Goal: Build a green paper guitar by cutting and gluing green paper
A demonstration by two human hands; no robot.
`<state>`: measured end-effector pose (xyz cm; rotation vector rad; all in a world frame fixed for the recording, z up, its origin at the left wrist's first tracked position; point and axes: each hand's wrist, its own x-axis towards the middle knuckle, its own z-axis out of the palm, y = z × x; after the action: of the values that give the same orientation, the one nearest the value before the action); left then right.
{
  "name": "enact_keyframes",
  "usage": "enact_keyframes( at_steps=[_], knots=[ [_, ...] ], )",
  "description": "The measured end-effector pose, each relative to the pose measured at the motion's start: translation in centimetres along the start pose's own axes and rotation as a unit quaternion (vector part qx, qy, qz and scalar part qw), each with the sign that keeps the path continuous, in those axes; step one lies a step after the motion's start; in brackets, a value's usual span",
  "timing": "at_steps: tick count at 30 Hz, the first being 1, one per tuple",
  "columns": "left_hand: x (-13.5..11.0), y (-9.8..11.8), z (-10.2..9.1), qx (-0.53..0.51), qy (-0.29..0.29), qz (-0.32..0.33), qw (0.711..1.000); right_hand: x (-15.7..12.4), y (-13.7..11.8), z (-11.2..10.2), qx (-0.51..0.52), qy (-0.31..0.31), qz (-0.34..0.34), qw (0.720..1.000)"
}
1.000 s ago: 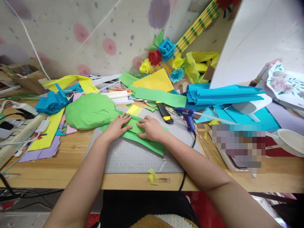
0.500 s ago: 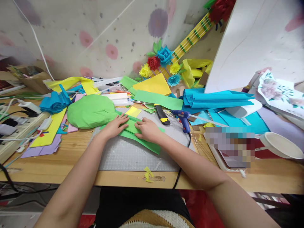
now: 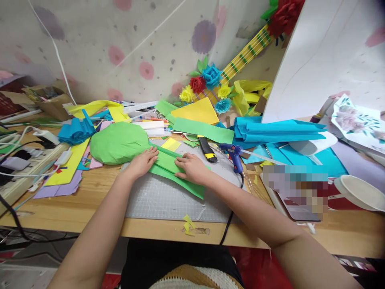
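Observation:
A rounded shape covered in green crepe paper (image 3: 118, 144) lies on the table, and a long flat strip (image 3: 166, 161) runs from it toward the lower right. Under the strip is a wider sheet of green paper (image 3: 183, 185), spread over a grey cutting mat (image 3: 150, 204). My left hand (image 3: 144, 161) rests with extended fingers on the strip's end near the rounded shape. Farther along, my right hand (image 3: 192, 168) lies on the strip and paper, fingers stretched and slightly bent. The strip's far end is partly hidden by that hand.
Right of the mat are a black-and-yellow utility knife (image 3: 207, 149) and a blue glue gun (image 3: 234, 155) with its cord. Blue crepe paper (image 3: 276, 130) lies behind them. A paper-flower guitar (image 3: 222, 82) leans at the back. Power strips (image 3: 36, 160) stand at left, a cup (image 3: 355, 190) at right.
My left hand has slid left along the strip toward the rounded shape, widening the gap between my hands. My right hand stays nearly in place. The camera view has shifted slightly.

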<state>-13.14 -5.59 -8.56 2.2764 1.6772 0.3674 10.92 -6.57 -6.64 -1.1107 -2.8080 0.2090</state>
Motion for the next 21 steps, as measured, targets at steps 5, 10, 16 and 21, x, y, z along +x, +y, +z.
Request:
enact_keyframes(
  at_steps=[5,10,16,21],
  knots=[
    [-0.5,-0.7,0.1,-0.044,0.133,0.039,0.989,-0.3,0.1,0.6,0.061,0.033,0.045,0.997],
    [-0.6,-0.2,-1.0,-0.051,0.322,0.039,0.945,-0.3,-0.8,1.1,0.058,0.047,0.088,0.993],
    [-1.4,0.0,-2.1,-0.037,0.481,0.037,0.875,0.5,-0.5,-0.6,0.206,0.101,0.155,0.961],
    [-2.3,0.7,-2.7,-0.007,0.565,0.082,0.821,1.2,1.7,-2.6,0.487,0.141,0.13,0.852]
  ],
)
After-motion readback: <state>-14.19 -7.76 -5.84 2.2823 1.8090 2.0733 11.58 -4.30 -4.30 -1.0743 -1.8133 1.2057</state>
